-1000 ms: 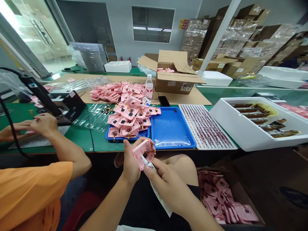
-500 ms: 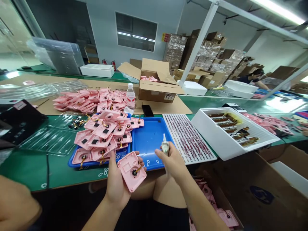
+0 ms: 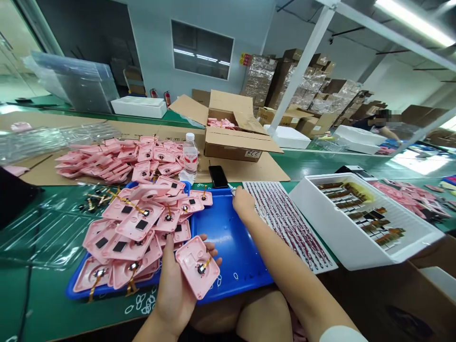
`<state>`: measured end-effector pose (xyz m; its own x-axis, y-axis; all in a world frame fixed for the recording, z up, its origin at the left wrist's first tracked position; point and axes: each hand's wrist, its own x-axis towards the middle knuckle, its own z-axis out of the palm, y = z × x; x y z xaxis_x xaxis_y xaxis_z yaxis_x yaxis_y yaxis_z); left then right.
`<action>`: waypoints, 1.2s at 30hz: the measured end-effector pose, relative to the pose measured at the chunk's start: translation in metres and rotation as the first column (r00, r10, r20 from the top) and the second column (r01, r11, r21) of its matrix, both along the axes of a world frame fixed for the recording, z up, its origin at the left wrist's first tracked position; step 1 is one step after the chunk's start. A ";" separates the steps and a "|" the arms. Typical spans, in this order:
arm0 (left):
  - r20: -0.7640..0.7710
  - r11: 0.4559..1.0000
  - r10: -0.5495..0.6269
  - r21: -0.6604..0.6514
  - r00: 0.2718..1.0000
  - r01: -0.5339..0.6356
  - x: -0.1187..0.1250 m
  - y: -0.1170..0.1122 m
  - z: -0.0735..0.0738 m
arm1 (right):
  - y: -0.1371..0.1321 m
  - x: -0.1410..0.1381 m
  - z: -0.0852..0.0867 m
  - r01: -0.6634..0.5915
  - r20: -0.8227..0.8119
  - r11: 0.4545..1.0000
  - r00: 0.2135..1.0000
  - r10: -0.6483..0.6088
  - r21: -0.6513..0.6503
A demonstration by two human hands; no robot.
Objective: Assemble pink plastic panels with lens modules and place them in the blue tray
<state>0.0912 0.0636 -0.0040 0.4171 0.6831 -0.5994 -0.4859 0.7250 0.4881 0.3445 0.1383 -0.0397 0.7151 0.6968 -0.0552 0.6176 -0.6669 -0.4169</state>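
My left hand (image 3: pixel 174 289) sits low over the near edge of the blue tray (image 3: pixel 231 247), holding a pink plastic piece (image 3: pixel 197 267) up on its fingers. A round component and an amber ribbon cable are fixed to that piece. My right hand (image 3: pixel 244 203) is at the tray's far edge, closed around a small bottle whose white nozzle tip (image 3: pixel 232 189) pokes out past the fingers. Most of the bottle is hidden in that hand. A heap of similar pink pieces (image 3: pixel 135 228) with black squares and amber ribbons fills the tray's left half.
Behind the tray lie more pink pieces on a cardboard sheet, a water bottle, a phone and an open carton. To the right are a white sheet of red strips and a white foam box of ribbon cables. Clear plastic trays lie left on the green bench.
My right hand has moved forward to the tray's far edge, with the bottle now mostly hidden in it. My left hand still holds the pink piece, and the view has tilted down slightly.
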 end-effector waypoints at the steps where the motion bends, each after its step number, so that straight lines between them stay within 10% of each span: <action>1: 0.014 1.000 0.004 0.013 1.000 -0.004 0.000 0.001 0.001 | -0.005 -0.004 0.003 -0.015 -0.009 1.000 1.000 0.015 0.012; 13: 0.142 0.961 -0.017 0.277 0.990 -0.023 -0.002 -0.034 0.000 | -0.185 -0.172 0.054 -0.330 -0.182 0.821 0.872 0.453 0.465; 25: 0.012 0.825 -0.138 0.555 0.990 0.108 -0.066 -0.109 0.004 | -0.248 -0.225 0.098 -0.482 -0.038 0.831 0.859 0.510 0.278; 31: 0.194 0.974 -0.114 0.215 0.974 0.071 -0.077 -0.118 0.010 | -0.256 -0.243 0.090 -0.355 -0.048 0.859 0.916 0.399 0.368; 36: 0.150 0.997 -0.026 0.080 0.988 0.014 -0.086 -0.103 0.003 | -0.212 -0.180 0.061 -0.108 -0.067 0.910 0.987 0.146 0.400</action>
<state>0.0047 -0.0398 -0.0012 0.5125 0.7164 -0.4733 -0.5440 0.6974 0.4666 0.1650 -0.0740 0.0214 0.6241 0.7602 0.1804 0.6313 -0.3546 -0.6897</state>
